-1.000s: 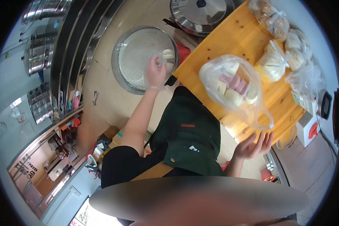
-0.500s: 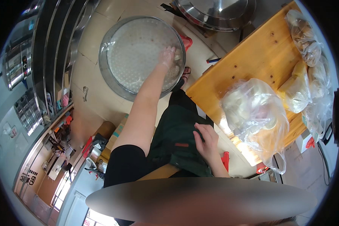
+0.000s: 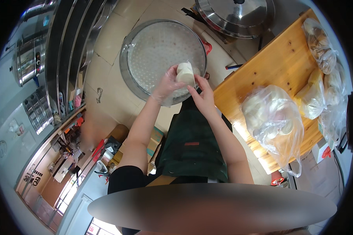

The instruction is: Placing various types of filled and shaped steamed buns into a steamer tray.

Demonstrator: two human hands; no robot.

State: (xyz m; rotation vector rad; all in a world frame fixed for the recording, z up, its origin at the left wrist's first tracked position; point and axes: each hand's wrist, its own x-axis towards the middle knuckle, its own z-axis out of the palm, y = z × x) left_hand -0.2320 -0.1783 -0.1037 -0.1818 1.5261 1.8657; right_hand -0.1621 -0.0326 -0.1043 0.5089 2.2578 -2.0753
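Observation:
A pair of white steamed buns (image 3: 185, 74), pressed together one beyond the other, is held over the near right part of a round steamer tray (image 3: 123, 64) with a perforated base. My left hand (image 3: 168, 83), in a loose clear plastic glove, grips the buns from the left. My bare right hand (image 3: 203, 96) closes on their near right side with thumb and fingertips. A small pale piece, partly hidden behind the buns, shows in the tray.
On the right, a wooden table (image 3: 259, 64) bears a clear bag of white buns (image 3: 268, 109) and several other filled bags (image 3: 310, 96). A large metal lid (image 3: 239, 17) is at the far side. Steel shelving (image 3: 66, 43) stands left; a red stool part (image 3: 208, 47) sticks out beside the tray.
My left hand has lifted the buns from the tray's right side and drawn them nearer. My right hand has come up from beside the apron to meet them. The view has shifted slightly.

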